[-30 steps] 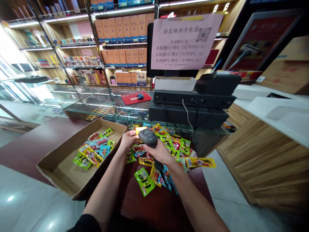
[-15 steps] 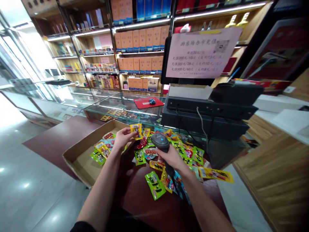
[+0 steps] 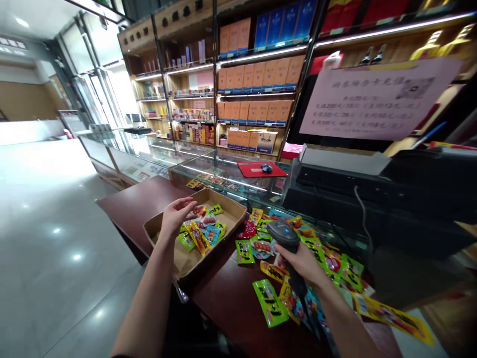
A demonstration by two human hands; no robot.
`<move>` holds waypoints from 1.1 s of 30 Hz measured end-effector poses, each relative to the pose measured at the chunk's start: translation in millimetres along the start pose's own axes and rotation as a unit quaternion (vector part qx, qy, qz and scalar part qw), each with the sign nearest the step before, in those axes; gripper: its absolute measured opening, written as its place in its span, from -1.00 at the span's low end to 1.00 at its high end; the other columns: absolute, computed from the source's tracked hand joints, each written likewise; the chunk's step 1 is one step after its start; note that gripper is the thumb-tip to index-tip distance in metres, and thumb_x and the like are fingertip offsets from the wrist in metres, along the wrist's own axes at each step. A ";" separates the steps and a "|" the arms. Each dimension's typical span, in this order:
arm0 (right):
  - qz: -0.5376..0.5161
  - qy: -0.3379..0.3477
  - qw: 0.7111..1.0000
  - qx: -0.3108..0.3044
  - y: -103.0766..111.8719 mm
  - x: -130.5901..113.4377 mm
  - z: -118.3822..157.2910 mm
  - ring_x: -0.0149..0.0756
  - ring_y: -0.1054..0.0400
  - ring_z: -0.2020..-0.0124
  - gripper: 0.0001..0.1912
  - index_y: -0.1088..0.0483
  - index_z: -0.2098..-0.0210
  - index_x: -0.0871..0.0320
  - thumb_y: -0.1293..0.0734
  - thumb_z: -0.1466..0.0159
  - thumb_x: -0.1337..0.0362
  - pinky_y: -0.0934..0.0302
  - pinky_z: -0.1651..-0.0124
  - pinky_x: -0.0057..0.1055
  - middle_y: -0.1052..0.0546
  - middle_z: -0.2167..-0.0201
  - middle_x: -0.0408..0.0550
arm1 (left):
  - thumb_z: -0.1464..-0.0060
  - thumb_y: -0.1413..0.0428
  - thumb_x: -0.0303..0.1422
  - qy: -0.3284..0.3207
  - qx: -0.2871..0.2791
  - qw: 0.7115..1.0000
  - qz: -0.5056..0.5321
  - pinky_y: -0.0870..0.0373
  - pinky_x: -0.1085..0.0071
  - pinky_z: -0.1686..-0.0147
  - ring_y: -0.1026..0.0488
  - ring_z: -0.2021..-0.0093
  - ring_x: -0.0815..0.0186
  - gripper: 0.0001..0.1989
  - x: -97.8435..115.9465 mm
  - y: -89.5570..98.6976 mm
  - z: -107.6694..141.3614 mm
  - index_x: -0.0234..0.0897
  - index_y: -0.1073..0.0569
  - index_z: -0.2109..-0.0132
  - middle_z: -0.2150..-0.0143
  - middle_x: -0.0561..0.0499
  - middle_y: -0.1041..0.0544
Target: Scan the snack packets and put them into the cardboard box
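My left hand [image 3: 178, 215] hovers above the cardboard box [image 3: 166, 259], its fingers stretched out and no packet visible in them. Inside the box lie several snack packets, among them a yellow packet [image 3: 198, 237] and a blue one [image 3: 211, 234]. My right hand [image 3: 302, 262] is wrapped round the grip of a dark barcode scanner [image 3: 282, 232], whose top shows a small blue light. Beneath and around the scanner, many loose packets are spread on the dark red table [image 3: 219, 293]. A green packet [image 3: 270, 303] lies nearest to me, apart from the pile.
Behind the table runs a glass counter [image 3: 208, 161] bearing a red mouse pad [image 3: 248, 169] and a mouse [image 3: 266, 168]. At right stands a dark register [image 3: 331, 199] below a pink paper sign [image 3: 376, 102]. A long yellow packet [image 3: 395, 315] juts over the table's right edge.
My left hand has moved from beside the pile to over the box, and the yellow packet it held no longer shows in it. The view has turned left; the right hand still grips the scanner.
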State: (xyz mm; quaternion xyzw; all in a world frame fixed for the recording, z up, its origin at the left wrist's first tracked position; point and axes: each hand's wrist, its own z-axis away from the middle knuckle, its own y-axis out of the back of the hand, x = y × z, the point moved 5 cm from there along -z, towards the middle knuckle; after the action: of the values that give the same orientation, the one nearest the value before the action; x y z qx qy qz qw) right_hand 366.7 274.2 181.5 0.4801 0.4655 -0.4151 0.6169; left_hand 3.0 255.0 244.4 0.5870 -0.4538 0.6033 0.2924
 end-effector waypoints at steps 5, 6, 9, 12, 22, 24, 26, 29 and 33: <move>-0.001 0.010 1.000 -0.007 4.6 6.4 -4.1 -0.32 -0.34 0.68 -0.63 -0.38 0.46 0.22 -0.41 -0.03 0.00 -0.24 0.57 -0.40 -0.46 0.68 -0.08 | 0.28 -0.35 -0.24 0.006 -0.016 1.000 -0.004 -0.57 0.24 0.37 -0.54 0.28 0.17 -0.49 -5.2 -15.0 -1.4 -0.45 -0.48 0.16 0.35 -0.12 -0.55; -0.003 0.011 1.000 -0.005 6.4 7.2 -4.6 -0.32 -0.34 0.67 -0.63 -0.38 0.44 0.22 -0.41 -0.03 0.00 -0.25 0.56 -0.40 -0.46 0.67 -0.08 | 0.28 -0.35 -0.24 0.011 -0.022 1.000 -0.005 -0.57 0.24 0.37 -0.54 0.29 0.17 -0.49 -8.0 -21.5 -1.7 -0.45 -0.48 0.16 0.35 -0.12 -0.55; -0.001 0.014 1.000 0.003 12.6 8.1 -5.7 -0.31 -0.35 0.65 -0.63 -0.39 0.41 0.23 -0.41 -0.05 0.01 -0.28 0.55 -0.39 -0.46 0.66 -0.09 | 0.28 -0.35 -0.23 0.025 -0.042 0.999 -0.013 -0.58 0.24 0.39 -0.54 0.29 0.15 -0.49 -18.5 -45.0 -1.3 -0.44 -0.48 0.17 0.33 -0.13 -0.56; -0.002 0.020 1.000 0.013 19.9 6.9 -6.4 -0.32 -0.36 0.64 -0.63 -0.40 0.38 0.23 -0.39 -0.06 0.02 -0.28 0.56 -0.40 -0.46 0.63 -0.09 | 0.28 -0.34 -0.21 0.036 -0.079 0.996 -0.023 -0.58 0.26 0.41 -0.54 0.29 0.16 -0.49 -31.4 -74.2 1.7 -0.43 -0.50 0.17 0.31 -0.14 -0.56; -0.029 0.025 0.996 0.084 58.0 -5.0 0.9 -0.37 -0.31 0.67 -0.72 -0.37 0.44 0.20 -0.40 -0.06 0.10 -0.25 0.59 -0.43 -0.43 0.68 -0.14 | 0.28 -0.34 -0.20 0.091 -0.203 0.974 -0.036 -0.53 0.38 0.46 -0.53 0.33 0.23 -0.53 -83.0 -181.9 20.6 -0.39 -0.51 0.20 0.33 -0.10 -0.56; -0.031 0.023 0.994 0.103 70.4 -4.9 2.6 -0.36 -0.31 0.67 -0.72 -0.37 0.41 0.20 -0.41 -0.05 0.11 -0.25 0.59 -0.43 -0.42 0.68 -0.15 | 0.28 -0.34 -0.19 0.099 -0.229 0.968 -0.040 -0.52 0.38 0.47 -0.53 0.33 0.22 -0.53 -94.2 -200.7 23.4 -0.38 -0.51 0.21 0.31 -0.11 -0.57; -0.035 0.024 0.992 0.118 82.9 -3.4 4.2 -0.37 -0.30 0.68 -0.72 -0.37 0.39 0.19 -0.41 -0.06 0.11 -0.25 0.60 -0.43 -0.42 0.67 -0.16 | 0.27 -0.33 -0.19 0.106 -0.258 0.959 -0.042 -0.52 0.37 0.46 -0.53 0.31 0.20 -0.53 -105.7 -218.3 26.5 -0.38 -0.51 0.20 0.28 -0.12 -0.57; -0.040 0.024 0.991 0.128 98.7 -0.3 6.5 -0.38 -0.30 0.68 -0.72 -0.37 0.39 0.19 -0.40 -0.08 0.10 -0.25 0.61 -0.43 -0.43 0.65 -0.15 | 0.22 -0.30 -0.18 0.106 -0.297 0.947 -0.070 -0.50 0.35 0.44 -0.53 0.30 0.19 -0.54 -122.5 -241.7 31.1 -0.37 -0.51 0.17 0.25 -0.14 -0.57; -0.037 0.024 0.990 0.134 109.8 -0.4 9.1 -0.37 -0.32 0.67 -0.74 -0.37 0.43 0.19 -0.41 -0.08 0.12 -0.27 0.59 -0.41 -0.43 0.65 -0.14 | 0.16 -0.27 -0.24 0.010 -0.308 0.933 -0.184 -0.47 0.33 0.31 -0.52 0.28 0.22 -0.65 -138.7 -266.1 33.2 -0.32 -0.53 0.19 0.24 -0.12 -0.57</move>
State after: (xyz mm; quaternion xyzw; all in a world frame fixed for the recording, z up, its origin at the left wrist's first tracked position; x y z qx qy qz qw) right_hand 473.5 286.7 205.5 0.5507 0.4378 -0.4843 0.5201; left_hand 272.8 361.4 160.4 0.5355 -0.4983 0.3757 0.5691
